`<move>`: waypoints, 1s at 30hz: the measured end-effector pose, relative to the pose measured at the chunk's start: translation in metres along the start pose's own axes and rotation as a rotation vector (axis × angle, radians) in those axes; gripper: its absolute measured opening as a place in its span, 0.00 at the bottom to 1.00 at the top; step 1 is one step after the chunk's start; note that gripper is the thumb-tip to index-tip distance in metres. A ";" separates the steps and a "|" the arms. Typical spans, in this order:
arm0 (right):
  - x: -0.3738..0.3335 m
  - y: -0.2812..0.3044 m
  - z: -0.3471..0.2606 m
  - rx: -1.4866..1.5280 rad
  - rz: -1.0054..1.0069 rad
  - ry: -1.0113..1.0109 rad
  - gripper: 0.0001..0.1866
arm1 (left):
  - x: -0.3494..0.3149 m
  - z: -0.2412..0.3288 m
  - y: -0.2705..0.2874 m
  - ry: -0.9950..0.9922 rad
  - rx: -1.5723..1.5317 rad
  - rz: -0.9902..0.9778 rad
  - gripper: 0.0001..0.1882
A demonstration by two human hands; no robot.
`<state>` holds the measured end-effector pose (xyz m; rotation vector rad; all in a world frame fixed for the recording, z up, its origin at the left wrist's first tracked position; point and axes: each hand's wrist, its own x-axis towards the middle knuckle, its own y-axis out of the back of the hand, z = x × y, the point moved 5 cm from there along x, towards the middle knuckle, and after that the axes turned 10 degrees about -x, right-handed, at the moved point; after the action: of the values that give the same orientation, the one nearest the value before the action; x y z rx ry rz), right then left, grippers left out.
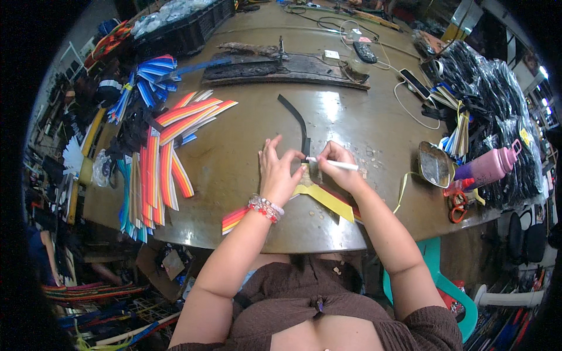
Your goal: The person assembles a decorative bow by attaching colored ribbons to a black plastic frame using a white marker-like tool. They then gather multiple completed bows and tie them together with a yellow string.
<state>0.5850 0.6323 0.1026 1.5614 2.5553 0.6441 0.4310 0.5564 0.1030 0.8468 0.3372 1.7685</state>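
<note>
A person sits at a big round brown table [246, 152]. The left hand [278, 171] lies flat with its fingers spread, pressing down on a yellow strip [325, 199] near the table's front edge. The right hand [339, 167] is closed around a thin white stick [333, 164], and its tip points at the spot between the two hands. A long black strap [297, 121] curves away from the hands toward the middle of the table. A striped, many-coloured strip [235, 219] pokes out under the left wrist, which wears a bead bracelet [265, 207]. More striped strips [170, 146] lie fanned out on the left. A pink bottle [489, 166] and orange scissors [456, 205] lie far to the right.
</note>
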 end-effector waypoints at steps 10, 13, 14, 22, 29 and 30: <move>-0.006 -0.001 0.004 -0.213 -0.029 -0.030 0.11 | 0.001 -0.002 -0.004 0.032 -0.024 -0.050 0.16; -0.007 -0.004 -0.010 -0.170 -0.022 0.061 0.10 | 0.003 0.001 -0.002 0.061 0.029 -0.052 0.14; -0.009 -0.005 -0.015 -0.104 -0.009 0.125 0.09 | 0.005 0.006 0.003 0.014 0.032 0.013 0.13; -0.008 -0.010 -0.019 -0.263 -0.164 0.027 0.14 | -0.030 0.046 0.004 -0.144 0.062 -0.371 0.04; -0.077 0.049 -0.023 -0.149 0.019 -0.191 0.10 | -0.039 0.078 -0.029 -0.276 0.543 -0.440 0.23; -0.097 0.056 -0.021 -0.187 0.073 -0.196 0.08 | -0.038 0.082 -0.032 -0.255 0.577 -0.399 0.25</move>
<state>0.6721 0.5643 0.1292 1.5755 2.2389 0.6782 0.5156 0.5193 0.1269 1.2943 0.8082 1.1815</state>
